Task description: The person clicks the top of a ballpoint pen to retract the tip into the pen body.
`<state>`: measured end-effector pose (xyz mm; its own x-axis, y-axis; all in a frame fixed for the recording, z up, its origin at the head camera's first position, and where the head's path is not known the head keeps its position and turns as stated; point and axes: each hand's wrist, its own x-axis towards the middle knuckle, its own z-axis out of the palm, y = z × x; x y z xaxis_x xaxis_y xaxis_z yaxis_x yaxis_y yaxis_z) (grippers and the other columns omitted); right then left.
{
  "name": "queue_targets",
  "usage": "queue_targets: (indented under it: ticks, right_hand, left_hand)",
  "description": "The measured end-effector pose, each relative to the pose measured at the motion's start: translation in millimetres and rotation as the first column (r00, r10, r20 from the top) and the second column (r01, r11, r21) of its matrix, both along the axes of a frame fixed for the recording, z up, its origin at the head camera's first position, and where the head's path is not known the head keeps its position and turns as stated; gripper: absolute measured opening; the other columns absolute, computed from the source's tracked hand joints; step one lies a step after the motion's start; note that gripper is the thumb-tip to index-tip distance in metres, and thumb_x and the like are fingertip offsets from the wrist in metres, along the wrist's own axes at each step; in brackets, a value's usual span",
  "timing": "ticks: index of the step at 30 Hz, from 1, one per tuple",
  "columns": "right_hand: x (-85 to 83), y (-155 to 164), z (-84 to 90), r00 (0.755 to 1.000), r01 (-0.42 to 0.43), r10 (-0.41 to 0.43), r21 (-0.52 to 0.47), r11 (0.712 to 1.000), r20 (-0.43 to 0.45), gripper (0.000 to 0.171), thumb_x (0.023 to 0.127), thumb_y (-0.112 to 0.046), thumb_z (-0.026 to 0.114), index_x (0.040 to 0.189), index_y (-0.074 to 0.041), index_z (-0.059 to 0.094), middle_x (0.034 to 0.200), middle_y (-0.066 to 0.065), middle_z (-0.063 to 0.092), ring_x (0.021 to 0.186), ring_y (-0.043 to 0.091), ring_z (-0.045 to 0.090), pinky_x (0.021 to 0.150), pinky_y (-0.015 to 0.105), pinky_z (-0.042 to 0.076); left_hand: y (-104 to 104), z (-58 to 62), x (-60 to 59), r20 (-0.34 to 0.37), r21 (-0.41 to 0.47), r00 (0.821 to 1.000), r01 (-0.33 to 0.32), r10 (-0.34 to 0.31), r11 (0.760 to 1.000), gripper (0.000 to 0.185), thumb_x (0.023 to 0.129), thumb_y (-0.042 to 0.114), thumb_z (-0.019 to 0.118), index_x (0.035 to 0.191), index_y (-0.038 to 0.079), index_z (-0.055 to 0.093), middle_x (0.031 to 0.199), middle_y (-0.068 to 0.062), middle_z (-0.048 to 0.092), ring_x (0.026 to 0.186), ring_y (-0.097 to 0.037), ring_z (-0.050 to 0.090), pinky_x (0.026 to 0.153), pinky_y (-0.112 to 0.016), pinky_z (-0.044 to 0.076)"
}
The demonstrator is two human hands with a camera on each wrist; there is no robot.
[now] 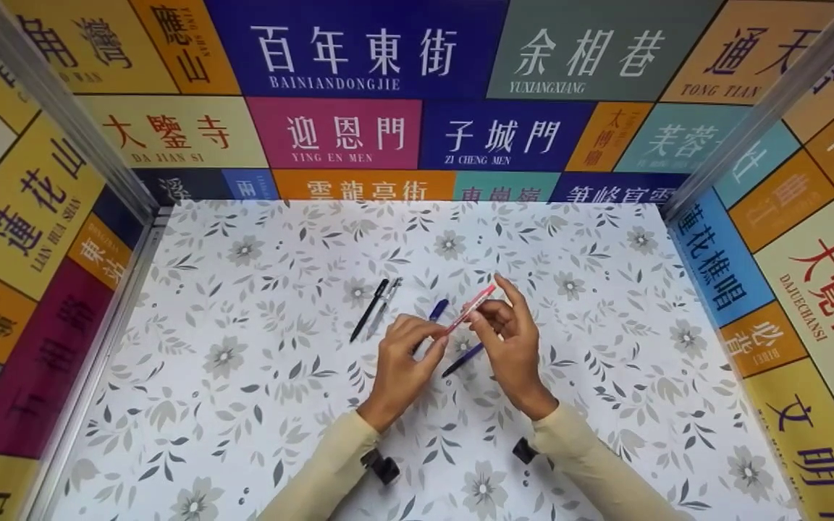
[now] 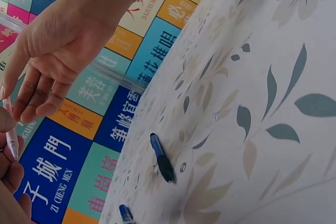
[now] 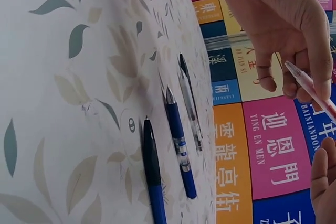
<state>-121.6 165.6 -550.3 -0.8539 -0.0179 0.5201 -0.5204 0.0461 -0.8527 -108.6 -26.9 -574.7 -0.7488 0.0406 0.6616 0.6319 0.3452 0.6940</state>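
On the floral tablecloth (image 1: 243, 405), a black pen (image 1: 369, 310) and a clear-barrelled pen (image 1: 385, 306) lie side by side, left of the red pen (image 1: 472, 308). The left hand (image 1: 404, 365) pinches the red pen's lower end with curled fingertips. Beneath the raised red pen lie two blue pens (image 1: 462, 359). The right hand (image 1: 510, 340) pinches its upper part between thumb and fingers, the forefinger stretched along it.

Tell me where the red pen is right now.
In the head view the red pen is held above the floral table near its middle, pinched between the left hand and right hand, with two blue pens lying beneath.
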Motion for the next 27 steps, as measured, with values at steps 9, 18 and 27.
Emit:
queue_targets:
  ticks: [9, 18, 27]
  right_hand:
    - [-0.1, 10.5, -4.1, 1.000, -0.003, 0.003, 0.009, 1.000, 0.001, 0.064, 0.105, 0.010, 0.063, 0.165, 0.000, 0.043, 0.118, 0.025, 0.075, 0.100, 0.028, 0.077, 0.089, 0.033, 0.062]
    - [2.1, 18.2, -8.3, 1.000, 0.022, -0.022, 0.014, 1.000, 0.006, 0.060, 0.104, 0.012, 0.064, 0.161, 0.007, 0.045, 0.117, 0.028, 0.072, 0.099, 0.026, 0.076, 0.088, 0.029, 0.061]
    - [4.0, 26.0, -12.6, 0.999, 0.032, -0.033, 0.018, 0.999, 0.011, 0.060, 0.104, 0.013, 0.064, 0.160, 0.006, 0.046, 0.118, 0.030, 0.071, 0.100, 0.022, 0.076, 0.090, 0.029, 0.060]
  left_hand:
    - [-14.7, -7.9, -1.7, -0.023, 0.024, 1.000, -0.016, 0.016, 1.000, 0.014, 0.093, 0.001, 0.086, 0.103, 0.010, 0.084, 0.097, 0.001, 0.079, 0.093, -0.021, 0.068, 0.090, -0.037, 0.052]
    - [-32.1, -18.5, -2.9, -0.032, -0.012, 0.998, -0.057, 0.057, 0.998, 0.015, 0.089, -0.002, 0.087, 0.100, 0.007, 0.083, 0.095, 0.002, 0.078, 0.093, -0.020, 0.068, 0.090, -0.040, 0.052]
    - [-50.6, -28.9, -1.3, 0.014, -0.029, 0.996, -0.090, 0.090, 0.996, 0.007, 0.093, 0.003, 0.084, 0.099, 0.008, 0.083, 0.094, 0.002, 0.078, 0.093, -0.022, 0.068, 0.088, -0.042, 0.048]
